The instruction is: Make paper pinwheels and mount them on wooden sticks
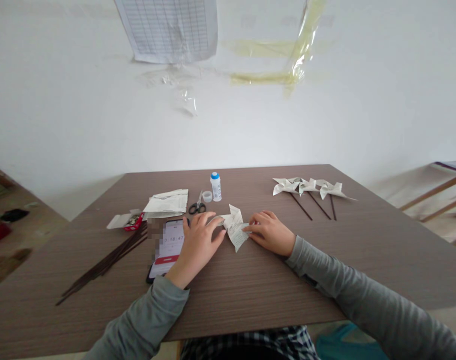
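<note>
Mid-frame, a paper pinwheel (235, 228) is seemingly being shaped: left hand (202, 239) spread wide, right hand (272, 233) at its right edge (pinching or pressing, I can't tell); next likely needs its centre steadied.

Soft light brightens the wall (100, 115), tape (298, 65) glares, and picture edges look stretched.
</note>
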### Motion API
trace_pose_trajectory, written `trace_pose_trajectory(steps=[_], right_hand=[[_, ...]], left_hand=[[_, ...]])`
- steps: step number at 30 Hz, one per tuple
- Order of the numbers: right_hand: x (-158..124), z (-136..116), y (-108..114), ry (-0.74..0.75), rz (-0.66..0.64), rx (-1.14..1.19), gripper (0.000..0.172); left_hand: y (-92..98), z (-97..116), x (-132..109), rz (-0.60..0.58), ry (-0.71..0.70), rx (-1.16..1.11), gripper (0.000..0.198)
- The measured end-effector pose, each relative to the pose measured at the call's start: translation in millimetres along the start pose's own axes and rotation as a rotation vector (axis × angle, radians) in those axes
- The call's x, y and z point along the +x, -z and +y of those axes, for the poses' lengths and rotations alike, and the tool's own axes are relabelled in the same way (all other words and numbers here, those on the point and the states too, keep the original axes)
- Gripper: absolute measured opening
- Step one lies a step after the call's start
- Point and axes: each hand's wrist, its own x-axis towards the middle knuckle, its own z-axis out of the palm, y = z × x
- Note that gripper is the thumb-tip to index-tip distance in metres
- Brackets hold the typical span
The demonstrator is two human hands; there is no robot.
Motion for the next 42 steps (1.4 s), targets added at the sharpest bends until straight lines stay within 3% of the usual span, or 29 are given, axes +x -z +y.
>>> trace_pose_trajectory(steps=[18,26,38,42], right_hand=[[4.9,-9.6,-4.3,-0.029,0.053,0.044,0.032],[13.5,-26.4,-7.8,-0.119,0.019,-0.067,0.035],[19.8,-32.3,-9.9,-0.195,-0.016,-0.075,0.031],[18.1,-29.1,-14.1,-0.194,0.033,-0.022,0.030]], left_hand=[[-2.0,7.7,-5.0,-0.174,-0.018,-0.039,0.055],[-3.0,9.8,-5.9,-0.176,-0.049,-0.046,0.052],[-3.9,9.8,-5.4,-0.177,-0.046,-0.021,0.049],[-6.9,7.9,-5.8,-0.160,-0.053,-0.013,0.048]])
